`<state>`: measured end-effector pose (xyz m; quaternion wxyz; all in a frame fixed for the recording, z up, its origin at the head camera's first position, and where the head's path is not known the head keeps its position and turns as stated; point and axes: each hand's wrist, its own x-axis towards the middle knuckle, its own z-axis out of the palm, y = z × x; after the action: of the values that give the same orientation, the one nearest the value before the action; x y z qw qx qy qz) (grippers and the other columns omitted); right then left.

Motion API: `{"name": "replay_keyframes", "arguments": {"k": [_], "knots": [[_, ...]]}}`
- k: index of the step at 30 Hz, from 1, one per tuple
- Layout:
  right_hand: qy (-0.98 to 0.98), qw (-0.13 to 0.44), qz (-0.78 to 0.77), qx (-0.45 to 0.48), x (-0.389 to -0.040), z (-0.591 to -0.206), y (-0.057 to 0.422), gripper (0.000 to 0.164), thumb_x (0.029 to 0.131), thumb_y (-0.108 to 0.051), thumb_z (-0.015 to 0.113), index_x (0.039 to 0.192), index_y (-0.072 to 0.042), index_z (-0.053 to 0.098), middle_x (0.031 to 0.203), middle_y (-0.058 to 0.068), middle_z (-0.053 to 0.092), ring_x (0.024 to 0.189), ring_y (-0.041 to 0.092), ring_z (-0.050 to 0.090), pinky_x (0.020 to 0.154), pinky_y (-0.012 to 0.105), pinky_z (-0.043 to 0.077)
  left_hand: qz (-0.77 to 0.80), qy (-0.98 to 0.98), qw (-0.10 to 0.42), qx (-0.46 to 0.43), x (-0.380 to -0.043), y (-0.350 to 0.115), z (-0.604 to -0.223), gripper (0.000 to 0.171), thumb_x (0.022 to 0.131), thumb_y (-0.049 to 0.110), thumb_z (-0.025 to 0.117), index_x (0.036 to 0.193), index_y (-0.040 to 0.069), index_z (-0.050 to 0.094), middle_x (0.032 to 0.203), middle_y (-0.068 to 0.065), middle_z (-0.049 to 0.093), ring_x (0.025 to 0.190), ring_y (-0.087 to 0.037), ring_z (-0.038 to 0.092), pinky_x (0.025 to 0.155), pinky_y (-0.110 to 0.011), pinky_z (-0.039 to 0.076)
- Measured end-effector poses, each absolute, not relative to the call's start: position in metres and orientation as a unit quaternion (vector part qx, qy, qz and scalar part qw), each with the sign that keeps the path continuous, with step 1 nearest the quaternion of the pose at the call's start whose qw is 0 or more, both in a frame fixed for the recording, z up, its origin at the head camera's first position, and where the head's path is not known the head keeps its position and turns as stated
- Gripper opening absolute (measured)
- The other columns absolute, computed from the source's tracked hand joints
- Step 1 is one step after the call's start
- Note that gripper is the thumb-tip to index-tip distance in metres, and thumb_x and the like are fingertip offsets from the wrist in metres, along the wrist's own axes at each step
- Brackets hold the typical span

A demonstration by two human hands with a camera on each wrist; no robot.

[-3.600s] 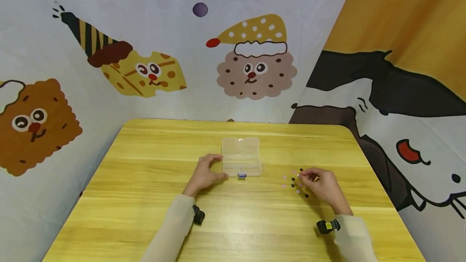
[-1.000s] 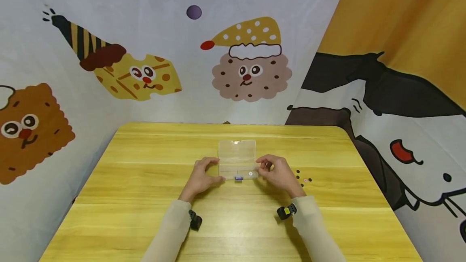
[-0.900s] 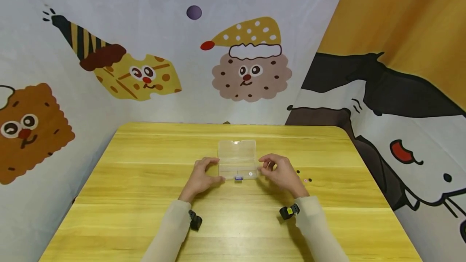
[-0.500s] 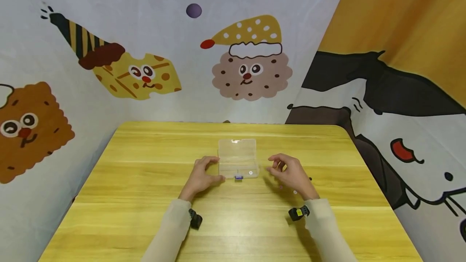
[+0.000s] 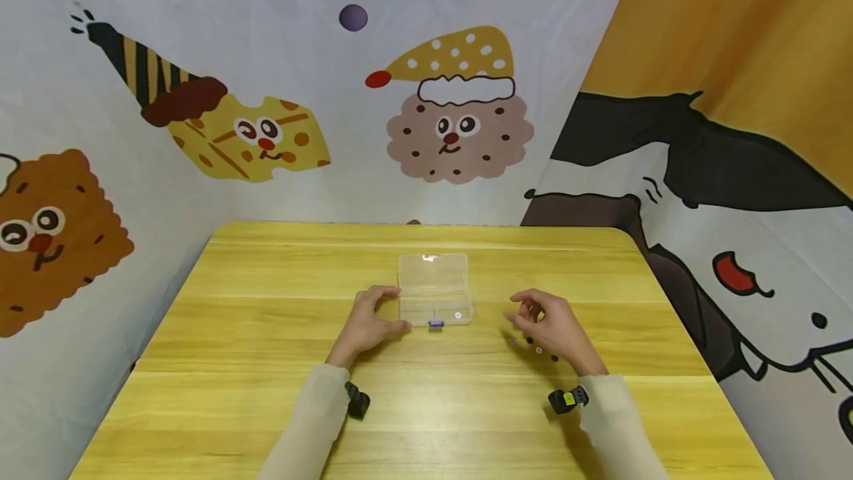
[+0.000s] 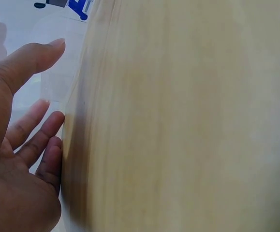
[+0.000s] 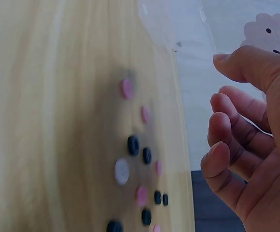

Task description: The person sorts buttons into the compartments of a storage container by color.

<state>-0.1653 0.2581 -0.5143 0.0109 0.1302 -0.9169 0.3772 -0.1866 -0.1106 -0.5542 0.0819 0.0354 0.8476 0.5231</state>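
Observation:
A clear plastic box stands with its lid raised at the table's middle, a blue latch at its front. One white button lies in its front right part. My left hand holds the box's left end, thumb at the front corner and fingertips farther back. My right hand hovers right of the box, fingers loosely bent and nothing between them. Under it lie several small buttons, among them a black button, a pink button and a white button; the hand hides some in the head view.
The wooden table reaches back to a hanging cloth printed with cartoon figures. Black cameras sit on both wrists, such as the left wrist camera.
My right hand has gone from the loose buttons to the box, then back right, away from it. A white button now lies in the box. My left hand has stayed at the box.

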Motion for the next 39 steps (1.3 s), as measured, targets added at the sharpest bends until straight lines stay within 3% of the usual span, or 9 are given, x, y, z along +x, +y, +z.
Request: {"name": "replay_keyframes", "arguments": {"k": [17, 29, 39], "knots": [[-0.925, 0.023, 0.358, 0.129, -0.142, -0.528, 0.288, 0.028, 0.091, -0.020, 0.079, 0.114, -0.005, 0.073, 0.081, -0.006, 0.063, 0.065, 0.005, 0.053, 0.052, 0.022, 0.045, 0.524, 0.847, 0.076, 0.041, -0.187, -0.111, -0.554, 0.067, 0.075, 0.023, 0.093, 0.135, 0.017, 0.063, 0.138, -0.003, 0.061, 0.131, -0.027, 0.043, 0.115, -0.053, 0.039], [-0.935, 0.012, 0.340, 0.101, -0.127, -0.537, 0.316, 0.023, 0.090, -0.021, 0.081, 0.109, -0.009, 0.074, 0.078, -0.008, 0.062, 0.066, 0.003, 0.054, 0.056, 0.022, 0.047, 0.524, 0.847, 0.076, 0.045, -0.187, -0.110, -0.553, 0.068, 0.075, 0.023, 0.093, 0.136, 0.017, 0.063, 0.138, -0.003, 0.061, 0.131, -0.028, 0.043, 0.116, -0.053, 0.038], [-0.935, 0.003, 0.338, 0.108, -0.116, -0.542, 0.326, 0.018, 0.086, -0.011, 0.083, 0.100, -0.010, 0.074, 0.078, -0.008, 0.062, 0.066, 0.001, 0.052, 0.056, 0.021, 0.047, 0.524, 0.847, 0.082, 0.034, -0.186, -0.109, -0.553, 0.067, 0.076, 0.024, 0.092, 0.136, 0.019, 0.063, 0.139, -0.001, 0.059, 0.134, -0.027, 0.042, 0.118, -0.053, 0.037]]}}
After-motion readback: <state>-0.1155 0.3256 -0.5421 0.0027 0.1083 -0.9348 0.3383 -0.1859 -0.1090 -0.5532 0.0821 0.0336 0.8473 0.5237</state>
